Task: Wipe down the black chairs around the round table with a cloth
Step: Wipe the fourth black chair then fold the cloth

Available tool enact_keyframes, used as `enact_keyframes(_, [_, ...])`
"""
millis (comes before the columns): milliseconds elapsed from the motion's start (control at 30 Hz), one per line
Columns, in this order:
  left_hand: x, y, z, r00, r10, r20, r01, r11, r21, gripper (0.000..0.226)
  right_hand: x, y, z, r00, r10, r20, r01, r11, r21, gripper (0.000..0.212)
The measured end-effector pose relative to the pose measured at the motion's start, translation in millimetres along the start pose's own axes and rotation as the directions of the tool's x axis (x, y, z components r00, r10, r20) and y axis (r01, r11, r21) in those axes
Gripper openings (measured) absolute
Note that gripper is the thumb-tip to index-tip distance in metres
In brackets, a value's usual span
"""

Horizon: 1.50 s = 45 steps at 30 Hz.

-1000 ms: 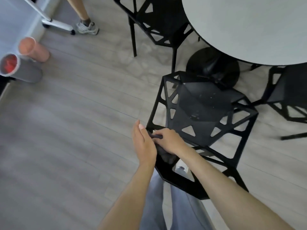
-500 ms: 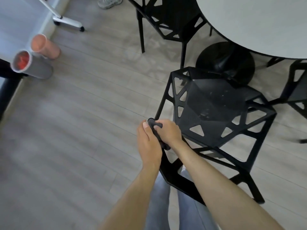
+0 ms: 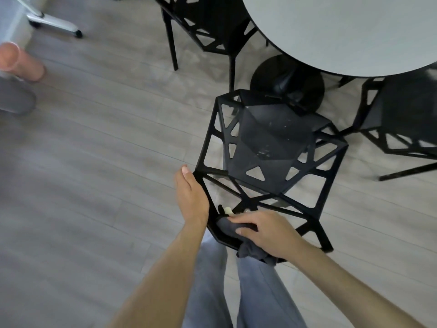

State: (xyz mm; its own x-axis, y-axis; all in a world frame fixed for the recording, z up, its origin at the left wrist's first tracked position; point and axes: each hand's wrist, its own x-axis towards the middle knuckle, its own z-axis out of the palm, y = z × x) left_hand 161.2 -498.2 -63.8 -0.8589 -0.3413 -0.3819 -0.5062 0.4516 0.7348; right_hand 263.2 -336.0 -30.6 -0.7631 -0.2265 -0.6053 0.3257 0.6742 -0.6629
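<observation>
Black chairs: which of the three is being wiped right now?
The nearest chair, pulled out from the table: the right hand presses the grey cloth on its backrest frame, left hand steadying. The other two stand untouched.

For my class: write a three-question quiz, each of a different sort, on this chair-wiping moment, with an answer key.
1. True or false: the right hand holds the grey cloth against the backrest frame of the nearest black chair.
2. Multiple choice: where is the left hand? A) flat on the round table B) on the left edge of the nearest chair's frame C) on the chair's seat
3. Fill in: pale specks show on the nearest chair's ____.

Key: 1 true; 2 B; 3 seat.
</observation>
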Motion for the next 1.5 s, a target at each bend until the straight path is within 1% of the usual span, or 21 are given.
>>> enact_keyframes(100, [-1,-1,1,1.000,0.003,-0.003,-0.003,1.000,0.016,0.022,33,20,0,0.996,0.090,-0.023,-0.093,0.971,-0.219,0.035])
enact_keyframes(133, [-1,-1,2,1.000,0.002,-0.004,-0.002,1.000,0.021,0.022,43,28,1,0.990,0.139,-0.028,-0.141,0.958,-0.251,0.034])
enact_keyframes(200, [-1,-1,2,1.000,0.001,-0.007,-0.001,1.000,0.028,0.022,60,41,1,0.975,0.223,-0.007,-0.220,0.954,-0.204,0.034])
enact_keyframes(233, [-2,0,2,1.000,-0.002,-0.010,0.002,1.000,0.030,0.022,65,45,2,0.973,0.232,-0.001,-0.228,0.958,-0.172,0.035])
enact_keyframes(300, [-1,-1,2,1.000,-0.009,-0.013,0.009,0.999,0.038,0.023,67,45,4,0.982,0.190,0.003,-0.187,0.967,-0.173,0.035])
enact_keyframes(333, [-1,-2,2,1.000,-0.010,-0.014,0.010,0.999,0.042,0.023,64,41,5,0.989,0.145,0.006,-0.142,0.976,-0.168,0.035])
enact_keyframes(433, [0,-2,2,0.999,0.001,-0.037,0.001,0.998,0.069,0.023,45,25,3,1.000,-0.002,0.029,0.004,0.998,-0.057,0.038])
enact_keyframes(500, [0,-2,2,0.999,0.004,-0.042,-0.001,0.997,0.083,0.024,37,19,1,0.995,-0.085,0.056,0.089,0.993,-0.074,0.041])
enact_keyframes(533, [0,-3,2,0.999,0.007,-0.041,-0.004,0.996,0.093,0.024,36,21,1,0.994,-0.099,0.053,0.103,0.992,-0.075,0.041])
enact_keyframes(600, [1,-3,2,0.999,0.018,-0.034,-0.013,0.992,0.122,0.024,39,29,2,0.998,-0.050,0.033,0.052,0.997,-0.051,0.040])
enact_keyframes(700, [1,-3,3,0.999,0.024,-0.031,-0.019,0.987,0.163,0.023,56,49,6,0.995,0.092,-0.031,-0.096,0.983,-0.158,0.035])
enact_keyframes(833, [4,-6,5,0.999,0.021,-0.033,-0.013,0.977,0.212,0.030,85,74,12,0.951,0.285,-0.119,-0.305,0.928,-0.212,0.030])
enact_keyframes(900, [5,-9,6,0.998,0.029,-0.053,-0.015,0.970,0.242,0.039,100,81,15,0.926,0.351,-0.137,-0.371,0.912,-0.176,0.028])
enact_keyframes(967, [4,-11,7,0.997,0.032,-0.065,-0.014,0.967,0.255,0.043,111,79,19,0.924,0.361,-0.128,-0.375,0.919,-0.120,0.026])
enact_keyframes(1033, [4,-10,7,0.997,0.039,-0.069,-0.020,0.965,0.261,0.041,123,68,23,0.935,0.331,-0.130,-0.343,0.935,-0.087,0.025])
enact_keyframes(1133, [4,-9,7,0.997,0.045,-0.057,-0.029,0.966,0.258,0.037,153,37,29,0.943,0.271,-0.193,-0.274,0.962,0.013,0.018])
enact_keyframes(1233, [6,-10,6,0.998,0.047,-0.046,-0.035,0.970,0.242,0.034,188,-7,31,0.948,0.190,-0.256,-0.167,0.980,0.108,0.014])
enact_keyframes(1300, [8,-10,6,0.998,0.044,-0.048,-0.031,0.970,0.243,0.032,201,-22,32,0.948,0.164,-0.272,-0.135,0.983,0.124,0.011])
enact_keyframes(1367, [8,-10,6,0.998,0.042,-0.049,-0.029,0.968,0.249,0.032,198,-11,34,0.954,0.161,-0.255,-0.146,0.986,0.077,0.011])
enact_keyframes(1400, [7,-10,6,0.998,0.041,-0.046,-0.029,0.968,0.251,0.032,190,3,34,0.958,0.176,-0.226,-0.175,0.984,0.024,0.016])
enact_keyframes(1500, [4,-10,5,0.998,0.040,-0.040,-0.030,0.970,0.242,0.036,152,58,26,0.939,0.328,-0.101,-0.337,0.937,-0.091,0.031])
